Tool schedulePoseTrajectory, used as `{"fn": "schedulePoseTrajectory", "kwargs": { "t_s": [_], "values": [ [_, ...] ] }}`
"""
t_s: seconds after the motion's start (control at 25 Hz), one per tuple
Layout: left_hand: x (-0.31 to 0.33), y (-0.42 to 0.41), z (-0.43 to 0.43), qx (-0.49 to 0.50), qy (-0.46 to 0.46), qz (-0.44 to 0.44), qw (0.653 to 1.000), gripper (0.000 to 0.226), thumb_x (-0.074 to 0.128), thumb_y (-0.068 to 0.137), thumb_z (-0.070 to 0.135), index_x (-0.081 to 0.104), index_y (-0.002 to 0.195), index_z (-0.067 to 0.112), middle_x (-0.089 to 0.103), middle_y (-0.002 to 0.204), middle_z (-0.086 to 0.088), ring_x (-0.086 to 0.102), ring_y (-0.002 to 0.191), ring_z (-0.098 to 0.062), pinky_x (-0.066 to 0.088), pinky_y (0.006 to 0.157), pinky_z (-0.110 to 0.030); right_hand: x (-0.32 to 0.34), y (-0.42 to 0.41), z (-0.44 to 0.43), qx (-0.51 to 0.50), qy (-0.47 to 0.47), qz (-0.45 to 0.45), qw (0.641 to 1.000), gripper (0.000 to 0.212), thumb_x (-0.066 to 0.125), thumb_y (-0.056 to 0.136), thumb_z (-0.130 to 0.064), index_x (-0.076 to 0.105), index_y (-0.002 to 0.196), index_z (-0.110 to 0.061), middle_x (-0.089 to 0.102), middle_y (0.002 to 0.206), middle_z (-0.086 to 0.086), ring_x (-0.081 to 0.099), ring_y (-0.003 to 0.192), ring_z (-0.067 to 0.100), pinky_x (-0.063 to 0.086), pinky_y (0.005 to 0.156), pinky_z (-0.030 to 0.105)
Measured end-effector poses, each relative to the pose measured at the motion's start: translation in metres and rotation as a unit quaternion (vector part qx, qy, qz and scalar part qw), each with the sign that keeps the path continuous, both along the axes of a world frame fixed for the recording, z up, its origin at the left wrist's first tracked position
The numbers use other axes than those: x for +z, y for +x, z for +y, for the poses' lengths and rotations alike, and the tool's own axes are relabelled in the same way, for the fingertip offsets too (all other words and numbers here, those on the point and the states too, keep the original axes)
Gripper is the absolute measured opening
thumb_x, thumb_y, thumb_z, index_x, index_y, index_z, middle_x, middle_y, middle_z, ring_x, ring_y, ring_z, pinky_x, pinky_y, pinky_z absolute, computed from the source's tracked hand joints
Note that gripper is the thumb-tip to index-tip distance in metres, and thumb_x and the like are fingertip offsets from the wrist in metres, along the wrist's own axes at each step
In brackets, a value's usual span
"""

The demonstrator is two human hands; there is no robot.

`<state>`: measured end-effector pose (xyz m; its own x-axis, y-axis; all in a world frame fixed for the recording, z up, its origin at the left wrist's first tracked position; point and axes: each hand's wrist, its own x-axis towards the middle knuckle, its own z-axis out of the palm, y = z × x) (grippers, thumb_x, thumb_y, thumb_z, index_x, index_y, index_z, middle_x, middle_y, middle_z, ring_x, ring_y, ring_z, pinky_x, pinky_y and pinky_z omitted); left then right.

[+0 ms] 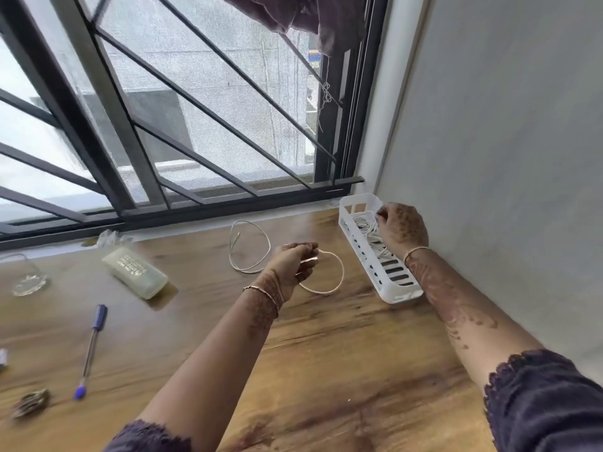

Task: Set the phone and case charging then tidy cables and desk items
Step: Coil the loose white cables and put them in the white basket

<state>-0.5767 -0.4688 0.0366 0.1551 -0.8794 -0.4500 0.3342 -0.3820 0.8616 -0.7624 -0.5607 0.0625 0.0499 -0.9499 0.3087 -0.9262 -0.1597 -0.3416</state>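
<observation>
A white cable [251, 252] lies in loose loops on the wooden desk [326, 353]. My left hand [293, 265] is raised over the desk and grips one loop of this cable in its curled fingers. At the right, against the wall, stands a white slotted basket [396, 293]. A bundle of white cable [367, 228] lies inside it. My right hand [403, 228] reaches into the far end of the basket and pinches that bundle. No phone is in view.
A pale translucent case [135, 272] lies left of the cable loops. A blue pen [91, 347] lies at the front left, with a small dark clip [31, 402] near it. A glass dish [29, 283] sits at the far left. Barred window behind, grey wall on the right.
</observation>
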Motion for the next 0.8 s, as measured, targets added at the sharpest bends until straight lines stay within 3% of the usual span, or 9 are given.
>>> {"fn": "schedulePoseTrajectory", "kwargs": {
  "t_s": [0.2,0.44,0.56,0.68,0.8],
  "values": [
    [0.008,0.017,0.026,0.035,-0.004,-0.015,0.999,0.023,0.046,0.095,0.009,0.063,0.082,0.017,0.062,0.077,0.003,0.051,0.061,-0.009,0.041,0.054,-0.017,-0.005,0.039,0.040,0.107,-0.033,-0.011,0.994,0.017,0.056,0.092,-0.019,0.070,0.095,-0.011,0.071,0.094,0.012,0.065,0.088,0.028,0.051,0.077,0.033],
    [0.004,0.038,0.057,0.075,0.003,-0.004,0.997,0.023,0.045,0.096,0.010,0.062,0.082,0.016,0.060,0.077,0.002,0.050,0.061,-0.010,0.041,0.058,-0.020,-0.042,0.080,0.083,0.203,0.059,0.053,0.976,0.021,0.055,0.090,-0.031,0.067,0.088,-0.014,0.065,0.087,0.008,0.061,0.086,0.026,0.047,0.073,0.032],
    [-0.003,0.048,0.075,0.083,0.013,-0.002,0.996,0.023,0.045,0.097,0.010,0.062,0.083,0.016,0.060,0.077,0.002,0.049,0.061,-0.010,0.041,0.058,-0.020,-0.059,0.092,0.102,0.209,0.096,0.135,0.964,0.023,0.058,0.089,-0.036,0.062,0.095,-0.015,0.060,0.099,0.006,0.059,0.097,0.025,0.049,0.081,0.034],
    [-0.010,0.056,0.086,0.078,0.008,-0.019,0.997,0.022,0.045,0.097,0.008,0.062,0.084,0.016,0.060,0.078,0.002,0.048,0.061,-0.009,0.040,0.058,-0.019,-0.061,0.097,0.110,0.214,0.082,0.143,0.963,0.010,0.055,0.090,-0.017,0.064,0.095,-0.019,0.063,0.104,0.003,0.061,0.102,0.023,0.048,0.081,0.031],
    [-0.011,0.058,0.088,0.054,-0.012,-0.077,0.996,0.020,0.047,0.095,0.005,0.064,0.093,0.016,0.060,0.083,0.003,0.045,0.065,-0.006,0.038,0.058,-0.018,-0.046,0.103,0.113,0.253,0.155,0.146,0.944,0.015,0.053,0.092,-0.019,0.064,0.102,-0.017,0.063,0.113,0.003,0.059,0.108,0.022,0.046,0.089,0.031]
  ]
}}
